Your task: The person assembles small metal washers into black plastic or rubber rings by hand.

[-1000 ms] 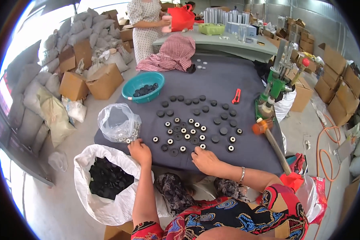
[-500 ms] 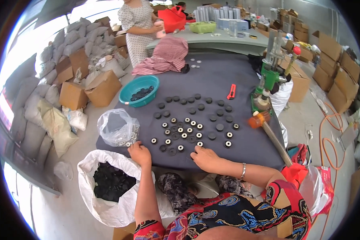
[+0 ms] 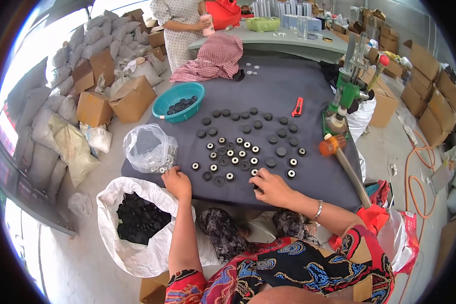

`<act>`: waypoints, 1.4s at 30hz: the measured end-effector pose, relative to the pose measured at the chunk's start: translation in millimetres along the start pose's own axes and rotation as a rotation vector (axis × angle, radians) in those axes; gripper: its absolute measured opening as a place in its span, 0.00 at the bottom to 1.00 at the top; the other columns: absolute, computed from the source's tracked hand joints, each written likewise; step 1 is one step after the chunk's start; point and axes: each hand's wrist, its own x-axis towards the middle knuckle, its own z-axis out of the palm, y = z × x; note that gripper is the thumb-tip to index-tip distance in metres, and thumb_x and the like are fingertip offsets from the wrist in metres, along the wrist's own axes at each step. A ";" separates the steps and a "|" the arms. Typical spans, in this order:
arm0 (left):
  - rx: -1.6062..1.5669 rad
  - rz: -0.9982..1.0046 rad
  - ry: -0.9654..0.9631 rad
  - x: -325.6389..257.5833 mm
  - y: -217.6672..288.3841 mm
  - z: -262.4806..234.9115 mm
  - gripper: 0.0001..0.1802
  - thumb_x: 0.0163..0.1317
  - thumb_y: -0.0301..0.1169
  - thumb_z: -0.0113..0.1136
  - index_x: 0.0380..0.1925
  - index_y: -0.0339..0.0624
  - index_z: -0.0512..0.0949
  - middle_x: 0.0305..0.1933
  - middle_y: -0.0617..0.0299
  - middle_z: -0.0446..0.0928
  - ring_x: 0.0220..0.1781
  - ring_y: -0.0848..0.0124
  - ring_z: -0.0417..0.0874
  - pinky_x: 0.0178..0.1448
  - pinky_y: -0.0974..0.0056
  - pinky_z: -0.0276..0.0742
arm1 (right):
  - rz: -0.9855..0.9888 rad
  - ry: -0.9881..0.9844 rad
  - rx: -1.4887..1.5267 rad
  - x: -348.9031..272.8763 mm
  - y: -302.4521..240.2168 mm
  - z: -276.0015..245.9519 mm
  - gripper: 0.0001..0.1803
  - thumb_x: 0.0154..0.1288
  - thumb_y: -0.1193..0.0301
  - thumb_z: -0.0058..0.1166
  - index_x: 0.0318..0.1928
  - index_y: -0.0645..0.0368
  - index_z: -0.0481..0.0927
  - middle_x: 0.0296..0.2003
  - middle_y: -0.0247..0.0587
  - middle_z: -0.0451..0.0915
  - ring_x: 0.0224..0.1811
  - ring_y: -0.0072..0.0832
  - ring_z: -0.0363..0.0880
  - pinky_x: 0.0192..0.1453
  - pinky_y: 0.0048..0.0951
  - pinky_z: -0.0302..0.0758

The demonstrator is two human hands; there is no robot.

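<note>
On the dark cloth-covered table, my right hand (image 3: 272,188) has its thumb and fingers pinched around a small round black cap (image 3: 257,188), mostly covered by the fingers. A black cap with a pale metal ring (image 3: 254,173) sits by its fingertips. My left hand (image 3: 177,183) is at the near table edge, fingers bent together beside a clear plastic bag (image 3: 146,144) holding metal rings (image 3: 166,163); whatever its fingertips hold is hidden. Between and beyond the hands stand several black caps, some with rings and some plain, such as the plain cap (image 3: 271,162).
A teal basin (image 3: 177,118) of black pieces stands at left, and a white sack (image 3: 108,202) of black caps below it. On the right are a mallet (image 3: 345,167), a green hand press (image 3: 345,91) and a red cutter (image 3: 298,107). A person stands beyond the table.
My right hand has shifted slightly right and turned, and a black cap now shows in its fingers. My left hand stays by the bag, fingers more bent. The view has tilted slightly.
</note>
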 end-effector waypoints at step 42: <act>0.057 -0.020 -0.060 1.1 -8.0 10.0 0.12 0.52 0.25 0.52 0.33 0.43 0.83 0.37 0.58 0.81 0.45 0.56 0.76 0.51 0.54 0.73 | 0.207 0.006 -0.489 -3.1 63.8 -72.1 0.16 0.52 0.74 0.60 0.44 0.60 0.80 0.41 0.46 0.73 0.44 0.42 0.76 0.49 0.40 0.75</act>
